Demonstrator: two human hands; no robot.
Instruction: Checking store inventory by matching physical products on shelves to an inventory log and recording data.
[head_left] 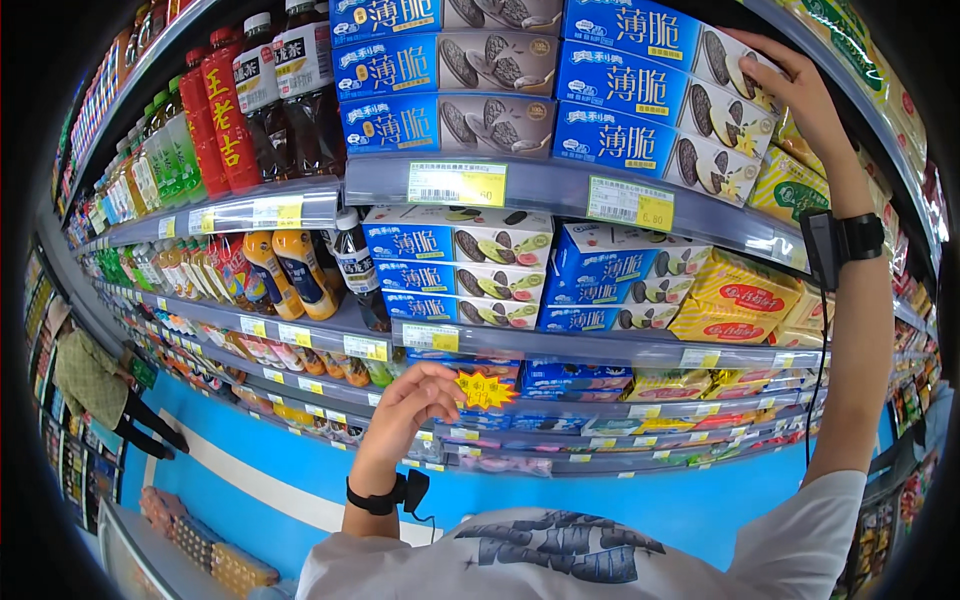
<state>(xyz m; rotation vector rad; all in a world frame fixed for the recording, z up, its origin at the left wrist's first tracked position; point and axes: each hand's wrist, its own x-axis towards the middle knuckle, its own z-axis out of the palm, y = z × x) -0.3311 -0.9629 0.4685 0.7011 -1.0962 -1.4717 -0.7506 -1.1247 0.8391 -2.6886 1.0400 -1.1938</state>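
My right hand (790, 80) reaches up to the right end of the top cookie box (640, 30) in a blue-and-white stack. Its fingers lie over the upper edge and against the front face, gripping that end. Under it, more boxes of the same kind (640, 140) sit on the shelf. My left hand (412, 402) hangs at a lower shelf, fingers loosely bent and apart, with nothing visible in it. Beside its fingertips is a yellow starburst price sign (484, 390). Each wrist wears a black strap with a small device.
Blue-and-grey cookie boxes (450, 65) stand left of the gripped stack. Drink bottles (225, 110) line the shelves farther left. Yellow-and-red packets (735, 295) lie on the shelf below. A person (95, 375) stands in the blue-floored aisle (640, 515) at the left.
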